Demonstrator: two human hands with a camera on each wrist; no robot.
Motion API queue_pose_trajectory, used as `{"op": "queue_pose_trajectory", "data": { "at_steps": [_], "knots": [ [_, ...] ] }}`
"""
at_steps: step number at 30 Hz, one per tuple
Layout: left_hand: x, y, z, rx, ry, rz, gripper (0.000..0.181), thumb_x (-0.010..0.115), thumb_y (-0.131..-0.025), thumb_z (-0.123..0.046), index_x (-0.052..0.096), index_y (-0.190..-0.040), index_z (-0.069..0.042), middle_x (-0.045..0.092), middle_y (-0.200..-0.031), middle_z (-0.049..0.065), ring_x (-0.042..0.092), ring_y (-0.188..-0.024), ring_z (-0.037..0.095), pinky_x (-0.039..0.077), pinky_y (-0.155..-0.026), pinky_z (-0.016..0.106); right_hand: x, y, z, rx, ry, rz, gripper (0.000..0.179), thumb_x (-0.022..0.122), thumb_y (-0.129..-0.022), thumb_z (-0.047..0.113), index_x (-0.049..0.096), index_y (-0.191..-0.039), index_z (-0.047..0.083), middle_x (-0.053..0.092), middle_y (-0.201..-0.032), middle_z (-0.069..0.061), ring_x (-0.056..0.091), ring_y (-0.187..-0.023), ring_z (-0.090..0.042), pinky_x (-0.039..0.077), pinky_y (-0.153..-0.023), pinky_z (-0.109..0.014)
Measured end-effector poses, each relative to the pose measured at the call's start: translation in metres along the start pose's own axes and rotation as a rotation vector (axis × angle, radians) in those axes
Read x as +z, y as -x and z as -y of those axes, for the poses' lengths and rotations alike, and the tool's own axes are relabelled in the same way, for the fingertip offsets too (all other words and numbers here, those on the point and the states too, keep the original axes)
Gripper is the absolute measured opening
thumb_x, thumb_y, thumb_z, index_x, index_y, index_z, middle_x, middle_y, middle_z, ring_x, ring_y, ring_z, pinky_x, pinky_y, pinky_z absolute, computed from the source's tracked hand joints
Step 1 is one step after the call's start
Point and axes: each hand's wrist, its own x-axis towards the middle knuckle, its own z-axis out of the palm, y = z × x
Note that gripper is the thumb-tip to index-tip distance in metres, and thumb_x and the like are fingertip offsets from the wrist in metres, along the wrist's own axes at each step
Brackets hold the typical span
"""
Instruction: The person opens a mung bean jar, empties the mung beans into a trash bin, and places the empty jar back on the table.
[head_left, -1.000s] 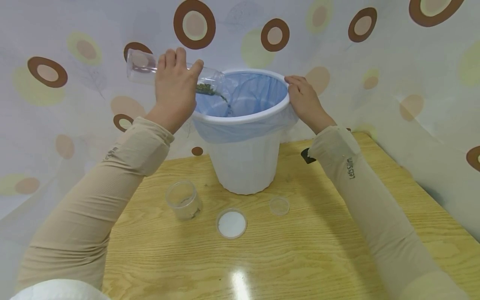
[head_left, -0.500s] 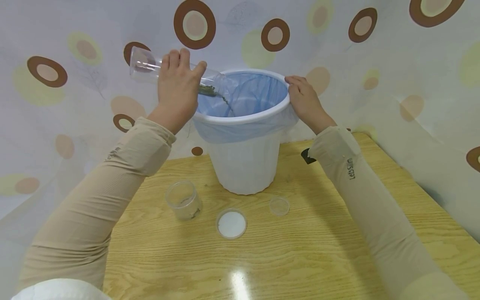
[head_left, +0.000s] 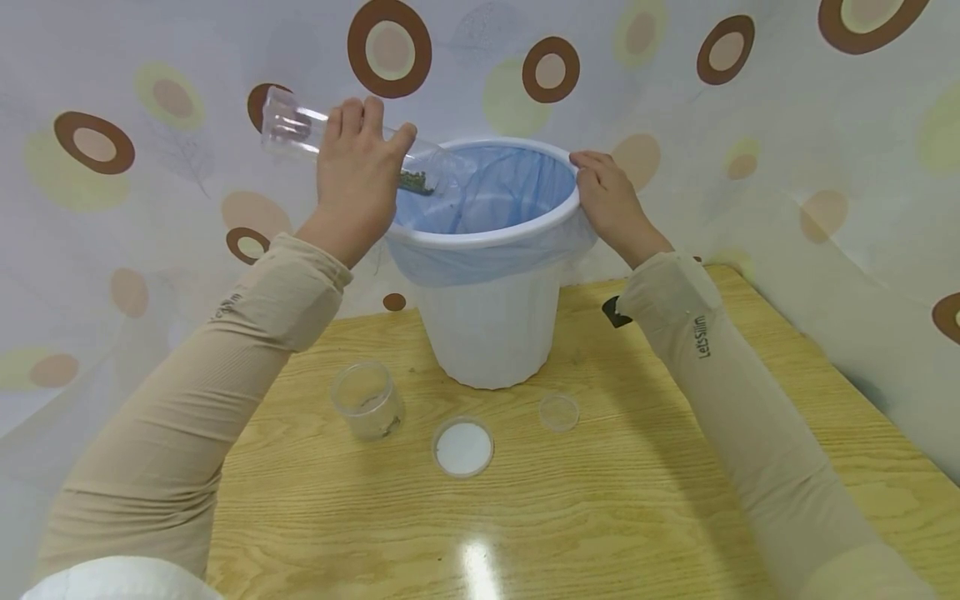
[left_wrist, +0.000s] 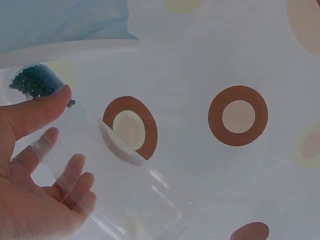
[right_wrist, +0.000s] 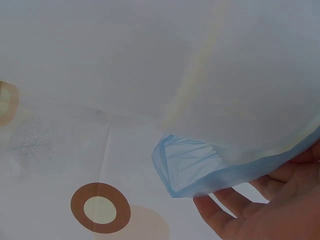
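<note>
My left hand (head_left: 352,171) grips a clear plastic bottle (head_left: 288,125) round its middle. The bottle is tilted, base raised to the left and mouth over the left rim of a white bin (head_left: 491,325). Small dark green grains (head_left: 415,182) lie along its lower side near the mouth; in the left wrist view these grains (left_wrist: 35,80) look like round beads. A pale blue bag (head_left: 517,187) lines the bin and folds over its rim. My right hand (head_left: 611,196) holds the bin's right rim, its fingers against the bag's folded edge (right_wrist: 235,176) in the right wrist view.
On the wooden table (head_left: 525,533) stand an open clear cylindrical container (head_left: 369,404) with some bits inside, a round lid (head_left: 464,448) with a white disc, and a small clear disc (head_left: 558,412). Behind the bin hangs a patterned sheet (head_left: 465,117).
The bottle has shifted slightly right and its base has risen, making it steeper. The trickle of grains falling from its mouth earlier is not visible now. My right hand has stayed put.
</note>
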Motion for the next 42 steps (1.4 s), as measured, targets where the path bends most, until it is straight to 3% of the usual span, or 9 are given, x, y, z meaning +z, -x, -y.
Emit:
{"op": "queue_pose_trajectory", "data": {
  "at_steps": [19, 27, 42],
  "knots": [
    [-0.0021, -0.0029, -0.0015, 0.031, -0.029, 0.015, 0.06, 0.047, -0.089, 0.009, 0.036, -0.144, -0.013, 0.027, -0.137, 0.025, 0.02, -0.132, 0.042, 0.009, -0.114, 0.048, 0.0009, -0.002, -0.0011, -0.002, -0.011, -0.007, 0.053, 0.019, -0.102, 0.025, 0.033, -0.148, 0.002, 0.028, -0.155, -0.01, 0.02, -0.144, -0.022, 0.015, -0.116, -0.033],
    [0.0008, -0.0019, -0.0009, 0.112, -0.072, -0.034, 0.056, 0.05, -0.087, 0.01, 0.041, -0.138, -0.012, 0.032, -0.131, 0.026, 0.024, -0.127, 0.043, 0.013, -0.111, 0.049, 0.0001, -0.0016, -0.0016, -0.01, -0.011, -0.014, 0.053, 0.02, -0.102, 0.024, 0.034, -0.148, 0.001, 0.029, -0.154, -0.011, 0.021, -0.144, -0.023, 0.015, -0.116, -0.034],
    [0.006, -0.002, -0.0019, 0.187, -0.114, -0.097, 0.049, 0.051, -0.087, 0.007, 0.048, -0.132, -0.01, 0.036, -0.131, 0.026, 0.029, -0.125, 0.043, 0.017, -0.11, 0.047, -0.0001, -0.0017, -0.0022, -0.016, -0.022, -0.026, 0.052, 0.022, -0.102, 0.022, 0.036, -0.147, 0.0, 0.031, -0.153, -0.012, 0.022, -0.143, -0.023, 0.015, -0.116, -0.032]
  ]
}}
